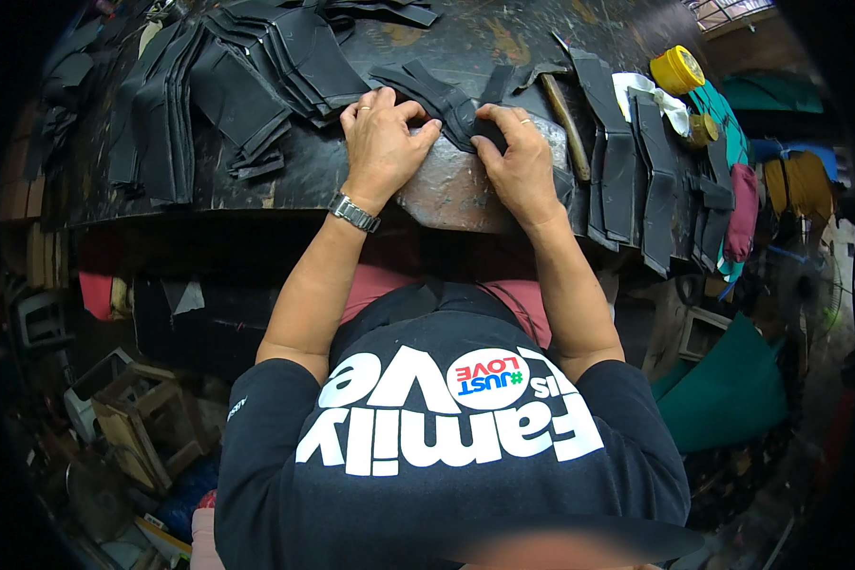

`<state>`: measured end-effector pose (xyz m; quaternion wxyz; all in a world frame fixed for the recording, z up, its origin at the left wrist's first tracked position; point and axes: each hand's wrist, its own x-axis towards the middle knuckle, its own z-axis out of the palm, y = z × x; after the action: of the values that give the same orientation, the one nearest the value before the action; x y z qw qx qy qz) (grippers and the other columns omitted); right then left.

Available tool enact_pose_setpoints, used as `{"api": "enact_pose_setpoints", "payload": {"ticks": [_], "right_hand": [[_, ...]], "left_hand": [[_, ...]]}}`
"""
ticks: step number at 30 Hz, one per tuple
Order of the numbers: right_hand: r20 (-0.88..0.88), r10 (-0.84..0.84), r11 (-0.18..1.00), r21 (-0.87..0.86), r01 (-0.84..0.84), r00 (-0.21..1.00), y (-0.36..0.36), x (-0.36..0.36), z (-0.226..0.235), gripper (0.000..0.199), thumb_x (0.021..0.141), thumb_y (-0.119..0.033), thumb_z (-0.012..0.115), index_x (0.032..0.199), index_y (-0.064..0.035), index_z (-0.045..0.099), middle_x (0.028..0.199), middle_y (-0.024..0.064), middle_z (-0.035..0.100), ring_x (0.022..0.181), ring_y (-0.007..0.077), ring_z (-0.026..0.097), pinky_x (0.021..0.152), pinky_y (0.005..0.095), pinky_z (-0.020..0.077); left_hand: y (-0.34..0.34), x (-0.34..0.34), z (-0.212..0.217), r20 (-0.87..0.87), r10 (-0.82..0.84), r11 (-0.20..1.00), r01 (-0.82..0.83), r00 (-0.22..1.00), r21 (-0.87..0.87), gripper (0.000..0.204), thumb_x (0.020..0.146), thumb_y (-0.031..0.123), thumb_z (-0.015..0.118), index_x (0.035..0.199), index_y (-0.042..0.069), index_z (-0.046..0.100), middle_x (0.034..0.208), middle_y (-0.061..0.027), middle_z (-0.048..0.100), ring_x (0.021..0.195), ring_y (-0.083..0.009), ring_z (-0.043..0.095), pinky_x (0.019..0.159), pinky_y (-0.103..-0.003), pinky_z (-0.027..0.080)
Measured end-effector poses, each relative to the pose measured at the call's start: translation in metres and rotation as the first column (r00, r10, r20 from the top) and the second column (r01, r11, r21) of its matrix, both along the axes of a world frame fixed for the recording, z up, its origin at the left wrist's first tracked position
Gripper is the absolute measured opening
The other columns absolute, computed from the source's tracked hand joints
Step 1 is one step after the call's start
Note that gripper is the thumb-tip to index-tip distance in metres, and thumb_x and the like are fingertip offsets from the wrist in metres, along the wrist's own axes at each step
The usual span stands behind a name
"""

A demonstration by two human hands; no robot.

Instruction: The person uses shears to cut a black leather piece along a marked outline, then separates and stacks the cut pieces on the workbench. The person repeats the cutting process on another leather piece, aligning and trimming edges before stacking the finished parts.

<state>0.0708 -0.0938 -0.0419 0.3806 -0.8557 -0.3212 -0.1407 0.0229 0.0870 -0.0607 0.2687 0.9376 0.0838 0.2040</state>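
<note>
A folded black leather-like piece (444, 103) lies over the worn, brownish stone slab (451, 190) at the table's near edge. My left hand (387, 142), with a ring and a metal wristwatch (354, 213), grips its left side, thumb and forefinger close together. On the other side my right hand (520, 163) pinches the piece's right end between thumb and curled fingers. Fingertips partly hide the edges. Just right of the slab rests a hammer (565, 123) with a wooden handle.
Stacks of black cut pieces (242, 104) cover the table's left; more black strips (606, 152) lie at right. Beyond them are a yellow tub (676, 69), a white cloth (636, 90) and a small jar (701, 131). A wooden stool (147, 423) stands at lower left.
</note>
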Motion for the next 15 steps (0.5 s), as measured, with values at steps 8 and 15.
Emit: {"api": "enact_pose_setpoints", "payload": {"ticks": [8,15], "right_hand": [[-0.107,-0.002,0.997,0.082,0.011,0.994,-0.015,0.032,0.014,0.03,0.083,0.0,0.066,0.113,-0.0034,0.065,0.107,0.0098,0.069,0.094,0.0205,0.066,0.085,0.0296,0.0488],[-0.305,0.404,0.801,0.573,-0.173,0.862,-0.014,0.018,0.039,0.04,0.09,0.007,0.055,0.125,-0.0083,0.062,0.106,0.002,0.065,0.094,0.0087,0.058,0.086,0.0223,0.0458]], "left_hand": [[0.005,-0.002,-0.008,0.105,-0.052,0.998,0.049,0.993,0.032,0.027,0.074,0.033,0.072,0.082,0.007,0.073,0.109,-0.0085,0.061,0.118,-0.0264,0.049,0.101,-0.044,0.03],[0.003,-0.004,-0.008,0.125,-0.052,0.998,0.047,0.991,0.041,0.027,0.074,0.032,0.072,0.084,0.007,0.072,0.109,-0.0098,0.061,0.117,-0.0277,0.05,0.1,-0.045,0.031]]}}
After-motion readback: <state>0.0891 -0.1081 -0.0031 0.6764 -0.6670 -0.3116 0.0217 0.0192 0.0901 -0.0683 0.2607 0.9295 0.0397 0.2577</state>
